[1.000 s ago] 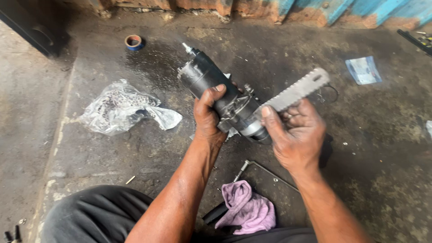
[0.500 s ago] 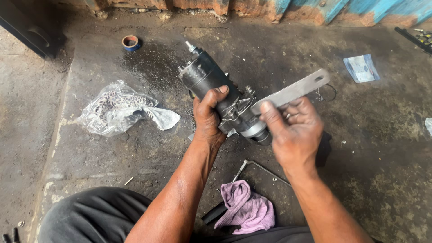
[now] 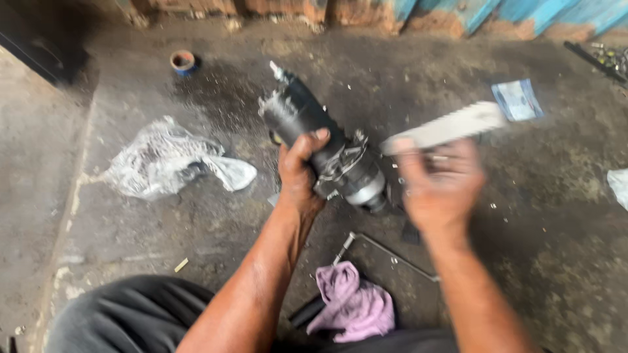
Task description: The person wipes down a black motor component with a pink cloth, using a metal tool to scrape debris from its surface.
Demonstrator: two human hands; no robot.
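The concrete floor (image 3: 510,216) is carrying everything here, stained dark around the one black cylindrical motor unit (image 3: 324,147), which is our landmark; the motor is being held up off the floor, its long axis running diagonally, thin tip pointing up and away to the left, silvery end coming down toward the person on the right; the left hand (image 3: 299,173) is wrapping around its middle, fingers closed on the body, so the left is the one on it; the right hand (image 3: 435,189) is blurring just right of the silvery end, apart from it, fingers curled around one flat grey metal bar (image 3: 451,127) slanting up and away; left of the motor, one crumpled plastic bag (image 3: 167,160); below it, one pink rag (image 3: 353,304); right of it, beyond the bar, one small blue packet (image 3: 517,99); above-left, one tape roll (image 3: 183,61).
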